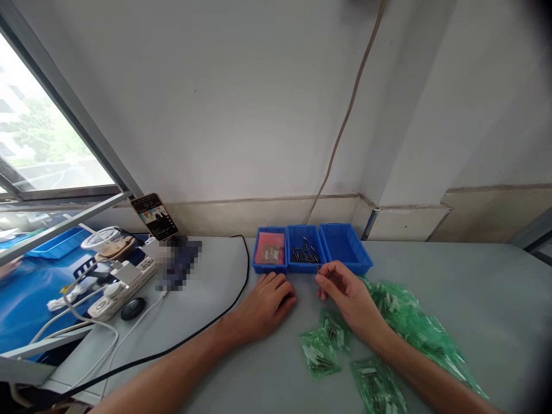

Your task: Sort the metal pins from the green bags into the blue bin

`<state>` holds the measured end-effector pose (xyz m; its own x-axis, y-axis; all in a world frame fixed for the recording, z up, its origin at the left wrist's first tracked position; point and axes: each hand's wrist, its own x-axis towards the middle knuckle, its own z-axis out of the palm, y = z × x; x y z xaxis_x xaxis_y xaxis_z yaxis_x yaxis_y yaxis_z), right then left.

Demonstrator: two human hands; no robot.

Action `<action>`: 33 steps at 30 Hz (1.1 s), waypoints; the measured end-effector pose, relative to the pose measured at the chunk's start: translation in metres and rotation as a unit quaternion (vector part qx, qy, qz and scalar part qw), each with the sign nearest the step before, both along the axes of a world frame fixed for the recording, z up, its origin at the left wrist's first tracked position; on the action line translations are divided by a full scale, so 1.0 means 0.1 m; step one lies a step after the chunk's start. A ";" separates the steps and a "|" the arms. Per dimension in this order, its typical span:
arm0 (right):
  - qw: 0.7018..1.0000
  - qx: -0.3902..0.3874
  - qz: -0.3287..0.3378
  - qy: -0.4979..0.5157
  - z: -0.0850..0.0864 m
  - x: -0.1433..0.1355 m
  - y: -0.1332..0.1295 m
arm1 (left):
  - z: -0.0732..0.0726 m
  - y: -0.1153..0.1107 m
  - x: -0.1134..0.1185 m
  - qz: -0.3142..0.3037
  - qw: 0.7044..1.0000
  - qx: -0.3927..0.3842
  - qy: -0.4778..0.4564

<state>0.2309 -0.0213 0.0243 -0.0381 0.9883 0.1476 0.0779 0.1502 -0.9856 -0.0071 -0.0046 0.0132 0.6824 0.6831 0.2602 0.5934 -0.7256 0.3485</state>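
Note:
Three blue bins stand side by side: the left bin (269,268) holds a pink packet (270,248), the middle one has several dark metal screw-like pieces (305,252), and the right bin (344,241) shows a bare bottom. My left hand (268,305) rests on the table below the left bin, fingers curled together; whether anything is under them is hidden. In front of the middle bin, my right hand (340,290) pinches a small thin metal piece (318,268). Green bags with small parts lie nearby: one (319,352) between my forearms, another (378,386) lower right.
A long green plastic bag (414,322) lies right of my right forearm. To the left are a black cable (207,326), a power strip (125,287), a black mouse (133,309) and a propped phone (154,216). The wall runs behind the bins.

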 end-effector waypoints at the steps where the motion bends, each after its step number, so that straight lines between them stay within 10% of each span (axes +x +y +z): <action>1: 1.000 0.003 -0.005 -0.008 0.00 0.00 0.00 | 0.00 0.00 0.00 0.000 1.000 -0.001 0.000; 18: 0.988 -0.080 0.020 0.127 -0.04 0.01 -0.01 | -0.01 0.01 0.00 0.004 1.000 0.001 0.003; 33: 1.000 -0.022 -0.013 -0.010 0.06 0.07 0.00 | 0.01 0.00 0.01 0.008 1.000 0.009 0.013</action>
